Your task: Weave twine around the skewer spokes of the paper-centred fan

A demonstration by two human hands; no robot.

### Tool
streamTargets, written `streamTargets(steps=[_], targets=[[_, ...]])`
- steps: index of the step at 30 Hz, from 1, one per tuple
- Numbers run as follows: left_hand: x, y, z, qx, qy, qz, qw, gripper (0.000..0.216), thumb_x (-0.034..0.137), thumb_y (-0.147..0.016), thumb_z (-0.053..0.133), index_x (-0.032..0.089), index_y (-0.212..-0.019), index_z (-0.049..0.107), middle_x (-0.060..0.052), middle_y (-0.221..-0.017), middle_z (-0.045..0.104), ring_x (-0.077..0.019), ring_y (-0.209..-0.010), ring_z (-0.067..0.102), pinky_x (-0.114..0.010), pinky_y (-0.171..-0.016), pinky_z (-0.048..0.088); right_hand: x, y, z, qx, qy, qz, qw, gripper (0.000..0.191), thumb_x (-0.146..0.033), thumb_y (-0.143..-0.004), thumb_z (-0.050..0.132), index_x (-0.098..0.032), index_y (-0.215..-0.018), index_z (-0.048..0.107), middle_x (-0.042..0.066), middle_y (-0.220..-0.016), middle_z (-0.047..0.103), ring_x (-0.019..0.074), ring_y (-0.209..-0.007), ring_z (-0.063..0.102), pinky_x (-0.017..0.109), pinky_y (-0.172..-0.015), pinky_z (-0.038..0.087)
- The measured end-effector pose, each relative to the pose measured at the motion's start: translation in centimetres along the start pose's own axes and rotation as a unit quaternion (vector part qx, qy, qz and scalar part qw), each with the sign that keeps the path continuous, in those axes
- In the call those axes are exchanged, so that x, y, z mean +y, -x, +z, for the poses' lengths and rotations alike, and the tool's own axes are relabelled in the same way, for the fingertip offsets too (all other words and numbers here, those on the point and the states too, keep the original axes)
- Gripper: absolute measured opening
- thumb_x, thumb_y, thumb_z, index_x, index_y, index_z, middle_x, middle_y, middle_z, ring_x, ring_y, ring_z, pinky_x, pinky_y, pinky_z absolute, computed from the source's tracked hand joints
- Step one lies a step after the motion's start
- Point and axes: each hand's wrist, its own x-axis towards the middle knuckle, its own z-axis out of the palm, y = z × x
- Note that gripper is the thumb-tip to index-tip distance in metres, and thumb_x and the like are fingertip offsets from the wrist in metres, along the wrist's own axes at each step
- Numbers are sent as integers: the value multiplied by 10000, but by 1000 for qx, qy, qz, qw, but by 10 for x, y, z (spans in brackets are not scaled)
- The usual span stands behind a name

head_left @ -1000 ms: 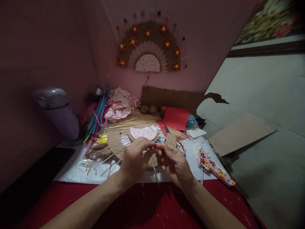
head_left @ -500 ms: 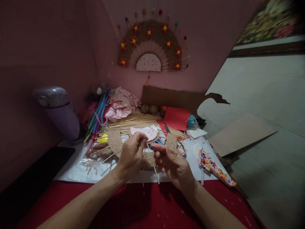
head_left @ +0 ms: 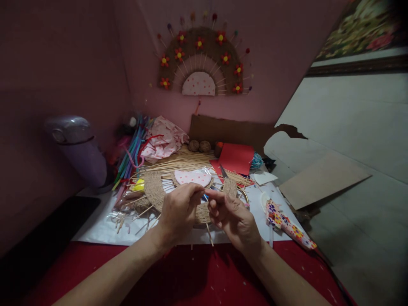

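Observation:
Fingertips of my left hand [head_left: 180, 212] and my right hand [head_left: 234, 219] meet in front of a half-ring wrapped in jute twine [head_left: 154, 189]. Both hands are closed in a pinch; whatever lies between the fingers is too small to make out. Thin wooden sticks [head_left: 209, 233] poke out around the half-ring, which lies on white paper, curved side towards me. At its centre is a half-disc of white cloth with pink dots [head_left: 193, 177]. My hands hide part of the twine band.
A flower-patterned glue gun [head_left: 288, 225] lies right, its cord trailing forward. A purple bottle [head_left: 83, 153] stands left, beside pipe cleaners [head_left: 132, 148]. Behind are dotted cloth [head_left: 165, 138], twine balls [head_left: 204, 146], red paper [head_left: 236, 158] and scissors [head_left: 223, 171]. A finished-looking half-ring [head_left: 199, 42] hangs above.
My left hand has moved slightly right and its fingertips have come together with those of my right hand. The half-ring has stayed in place.

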Motion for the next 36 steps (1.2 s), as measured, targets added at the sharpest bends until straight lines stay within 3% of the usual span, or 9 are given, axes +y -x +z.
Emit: streamTargets(steps=[8,12,15,20,23,27,30,33,36], targets=[[8,0,-1,-20,-73,-15,997,163,225,-893,365,174,-794,484,-10,-689,520,-129,-631,485,-260,-589,360,2,0,-2,-1,9,-5,1000,311,-399,-770,601,-169,-959,690,27,-725,531,82,-574,430,186,-459,325],[7,-2,-3,30,-20,-91,995,184,245,-907,309,191,-785,436,13,-652,463,-120,-576,453,-251,-557,339,-2,-1,0,57,-9,-41,998,253,-408,-720,661,-187,-844,652,-4,-682,498,77,-551,410,178,-433,308],[8,-1,-6,37,33,-77,996,237,238,-912,273,204,-708,389,24,-599,412,-114,-542,422,-247,-545,327,-3,-5,0,110,-12,-80,991,277,-374,-650,738,-191,-694,534,-46,-611,446,59,-477,350,160,-375,246],[25,10,-8,-109,93,68,987,303,212,-897,325,196,-599,377,35,-519,388,-90,-478,363,-243,-507,287,3,-9,-4,166,63,-75,981,340,-375,-621,765,-172,-652,494,-44,-537,514,41,-400,361,156,-349,240],[39,18,-6,-206,117,89,967,328,229,-890,396,179,-574,469,20,-503,466,-84,-482,404,-233,-509,312,7,-8,-4,164,115,-100,975,315,-375,-623,762,-165,-641,528,-36,-508,544,43,-374,381,163,-342,241],[48,23,-1,-364,202,94,904,134,219,-826,532,170,-792,652,-22,-654,648,-105,-575,562,-204,-566,417,12,-5,-5,132,176,-120,968,300,-424,-693,697,-158,-642,568,-32,-484,541,43,-342,377,174,-334,238],[49,22,0,-421,243,119,866,215,153,-793,536,185,-961,665,-47,-816,692,-144,-725,634,-209,-651,466,16,-6,-8,102,191,-140,966,403,-505,-782,568,-153,-587,551,-27,-457,495,48,-355,383,181,-350,242],[46,22,2,-404,268,92,870,162,171,-812,500,164,-829,661,-49,-736,668,-134,-670,615,-204,-617,454,17,-8,-10,93,184,-156,966,410,-515,-785,559,-157,-588,532,-33,-483,475,44,-370,367,178,-353,229],[41,22,5,-282,283,8,916,258,244,-857,432,155,-642,544,-12,-576,552,-91,-530,497,-192,-529,391,16,-8,-7,113,177,-144,967,300,-415,-675,715,-176,-665,534,-64,-497,455,39,-384,349,165,-357,235]])
